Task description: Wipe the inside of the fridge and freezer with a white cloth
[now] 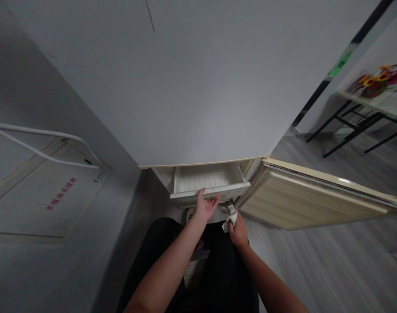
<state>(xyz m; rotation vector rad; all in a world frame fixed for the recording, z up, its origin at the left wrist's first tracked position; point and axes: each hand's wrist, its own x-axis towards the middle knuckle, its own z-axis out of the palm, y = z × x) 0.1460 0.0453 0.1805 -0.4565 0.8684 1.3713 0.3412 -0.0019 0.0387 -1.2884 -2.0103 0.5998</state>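
A white drawer [206, 176] with a ribbed bottom stands pulled partway out of the low fridge compartment, and nothing is seen in it. My left hand [205, 208] is at the drawer's front panel, palm turned up, with the thumb by the top edge. Its fingers are apart and reach to the right along the panel. Lower right, my right hand [238, 231] grips a crumpled white cloth [231, 216] above my right knee. Part of the cloth hangs out past the fingers toward the drawer.
To the right the cream fridge door [315, 200] is swung wide, its ribbed inner side showing. A wall with a white pipe [45, 131] and a panel with red lettering [61, 193] flanks the left. A table [374, 102] with a flower basket [376, 89] stands farther right.
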